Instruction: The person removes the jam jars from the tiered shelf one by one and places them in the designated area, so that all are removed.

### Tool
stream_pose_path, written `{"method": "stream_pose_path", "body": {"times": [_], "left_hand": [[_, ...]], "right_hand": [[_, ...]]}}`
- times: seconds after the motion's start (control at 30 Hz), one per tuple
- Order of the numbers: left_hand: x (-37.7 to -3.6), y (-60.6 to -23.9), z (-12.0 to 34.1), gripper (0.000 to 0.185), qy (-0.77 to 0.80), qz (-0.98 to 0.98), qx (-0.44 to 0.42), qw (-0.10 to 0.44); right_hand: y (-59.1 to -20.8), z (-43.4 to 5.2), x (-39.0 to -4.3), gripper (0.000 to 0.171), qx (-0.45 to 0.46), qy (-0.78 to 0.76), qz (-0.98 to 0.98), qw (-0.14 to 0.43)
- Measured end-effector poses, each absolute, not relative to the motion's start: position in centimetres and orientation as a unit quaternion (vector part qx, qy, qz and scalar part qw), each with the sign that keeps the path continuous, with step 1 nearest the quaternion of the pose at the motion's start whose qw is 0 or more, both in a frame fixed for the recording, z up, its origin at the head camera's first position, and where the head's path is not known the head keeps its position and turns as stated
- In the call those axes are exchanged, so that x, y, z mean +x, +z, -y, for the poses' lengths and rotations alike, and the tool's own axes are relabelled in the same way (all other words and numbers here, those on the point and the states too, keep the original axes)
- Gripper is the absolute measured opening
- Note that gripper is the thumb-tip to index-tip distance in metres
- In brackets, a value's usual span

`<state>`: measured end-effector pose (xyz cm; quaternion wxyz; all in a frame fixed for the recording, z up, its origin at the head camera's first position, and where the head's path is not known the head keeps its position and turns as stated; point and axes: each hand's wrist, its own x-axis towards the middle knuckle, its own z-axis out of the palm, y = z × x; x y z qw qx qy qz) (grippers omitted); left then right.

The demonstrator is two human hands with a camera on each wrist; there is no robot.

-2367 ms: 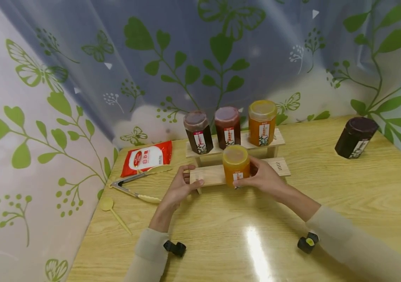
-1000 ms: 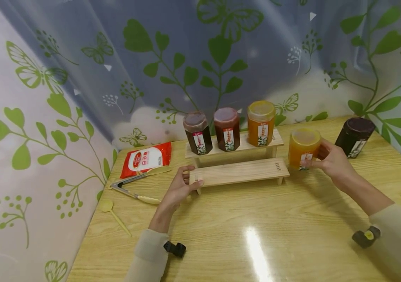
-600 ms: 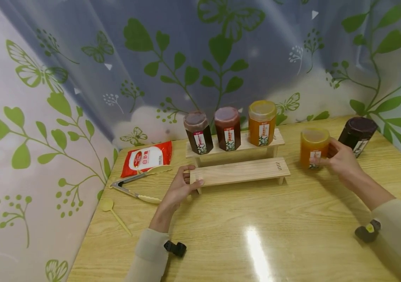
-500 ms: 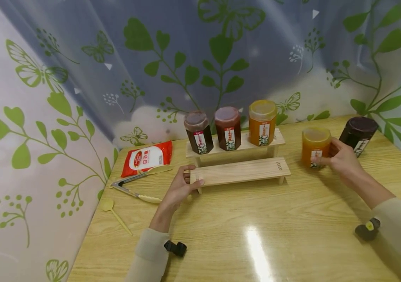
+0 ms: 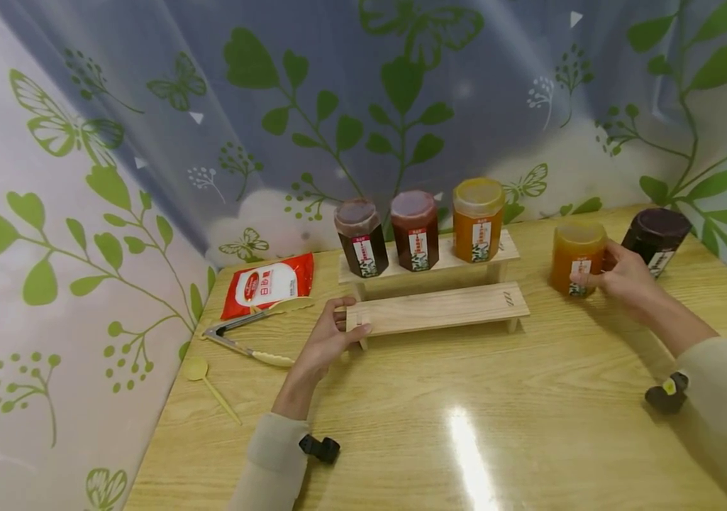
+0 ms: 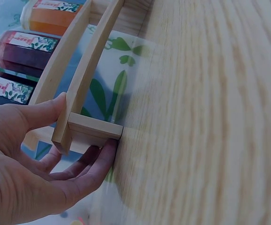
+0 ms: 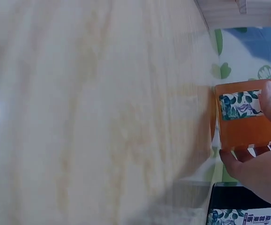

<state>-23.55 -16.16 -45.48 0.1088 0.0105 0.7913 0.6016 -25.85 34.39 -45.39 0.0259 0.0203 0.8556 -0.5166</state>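
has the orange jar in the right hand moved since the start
Yes. The orange jar went from the lower step of the wooden rack rightward onto the table, beside the dark jar; the right hand grips it.

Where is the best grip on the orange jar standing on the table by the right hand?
Grip the orange jar round its flat-sided body below the lid, from the right, as the right hand does: it stands upright, and the dark jar crowds its far right.
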Motion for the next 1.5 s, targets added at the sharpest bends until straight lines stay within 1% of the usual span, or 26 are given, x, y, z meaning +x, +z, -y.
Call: {"method": "stream_pose_path", "body": {"times": [0.13,0.3,0.57,0.83,1.13,1.23,1.37,1.5], "left_hand": [[-23.5,-45.4,16.2,0.063,0.6,-0.792,0.011,0.11],[-23.6,-45.3,16.2,0.063,0.601,-0.791,0.012,0.113],[-23.7,-45.4,16.2,0.062,0.597,-0.794,0.014,0.111],[-23.8,-45.4,16.2,0.062,0.602,-0.791,0.013,0.11],[-23.6,-45.4,16.1,0.062,0.599,-0.793,0.016,0.112],[-23.6,-45.4,16.1,0.064,0.599,-0.792,0.015,0.114],[-23.5,-45.4,16.1,0.064,0.602,-0.79,0.013,0.114],[-23.6,-45.5,16.2,0.063,0.602,-0.791,0.012,0.113]], "right_hand": [[-45.3,-35.0,-26.3,0.087,0.018,-0.517,-0.855,0.039],[-45.0,-35.5,-26.7,0.09,0.003,-0.515,-0.856,0.048],[-44.9,-36.4,-27.0,0.089,-0.012,-0.518,-0.853,0.065],[-45.1,-37.0,-27.1,0.09,-0.026,-0.537,-0.838,0.094],[-45.0,-37.1,-26.8,0.083,-0.025,-0.528,-0.845,0.086],[-44.3,-37.0,-26.7,0.083,-0.018,-0.549,-0.832,0.075],[-42.9,-36.7,-27.0,0.088,-0.017,-0.569,-0.82,0.067],[-41.5,-36.4,-27.4,0.087,-0.035,-0.574,-0.816,0.058]]}}
